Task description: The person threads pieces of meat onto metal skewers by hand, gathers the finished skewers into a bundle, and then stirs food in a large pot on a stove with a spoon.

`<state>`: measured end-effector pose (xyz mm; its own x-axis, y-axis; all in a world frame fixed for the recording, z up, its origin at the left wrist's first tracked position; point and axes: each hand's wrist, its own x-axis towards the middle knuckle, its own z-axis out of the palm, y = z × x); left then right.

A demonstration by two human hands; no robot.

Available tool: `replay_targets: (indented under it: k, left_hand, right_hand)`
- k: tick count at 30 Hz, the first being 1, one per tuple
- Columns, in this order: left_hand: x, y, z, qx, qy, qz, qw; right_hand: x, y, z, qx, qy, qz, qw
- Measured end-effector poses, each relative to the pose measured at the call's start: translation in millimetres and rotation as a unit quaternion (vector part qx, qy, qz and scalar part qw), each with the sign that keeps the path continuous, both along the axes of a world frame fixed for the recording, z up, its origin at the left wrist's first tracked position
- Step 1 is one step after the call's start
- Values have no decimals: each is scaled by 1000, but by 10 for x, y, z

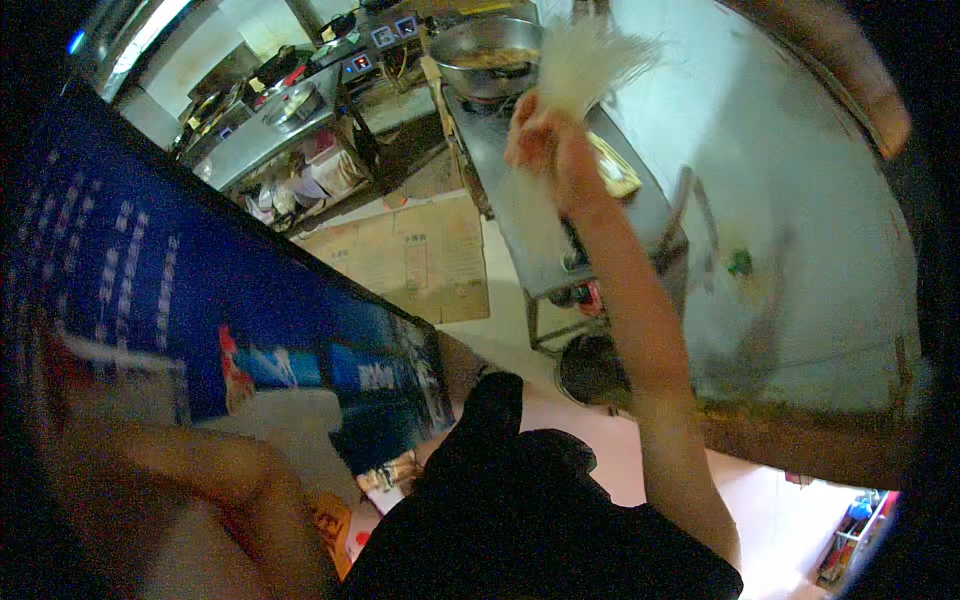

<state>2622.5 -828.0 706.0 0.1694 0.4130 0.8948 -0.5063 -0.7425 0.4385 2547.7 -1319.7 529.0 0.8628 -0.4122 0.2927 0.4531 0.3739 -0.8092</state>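
Observation:
My right hand (546,142) is closed around the middle of a bundle of pale, thin strands (589,71) that resembles dried rice noodles. One end fans out above the fist, and a blurred pale length hangs below it. My right arm reaches far forward, over a narrow metal counter (517,199). Just beyond the fist sits a steel basin (484,64) with brownish contents. A yellowish rectangular item (616,169) lies on the counter beside my wrist. My left hand is out of view.
A large blue board (142,225) with writing stands at my left. Flattened cardboard (420,255) covers the floor ahead. A dark round container (592,367) stands under the counter. A pale panel (810,247) rises at right. Farther off is another counter (262,142) with a metal pan.

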Motion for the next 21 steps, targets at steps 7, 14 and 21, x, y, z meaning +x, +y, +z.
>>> replay_targets:
  k: [7,14,21]
  left_hand:
    - [1413,-2209,132,285,-113,134,943]
    - [2741,-4922,-35,461,1,-503,731]
    - [3630,-6478,-729,299,108,-663,678]
  right_hand:
    - [1980,-1173,639,-19,-115,-52,992]
    - [3347,-2374,444,-351,-89,-127,923]
    - [3987,-3000,10,-603,107,-197,766]
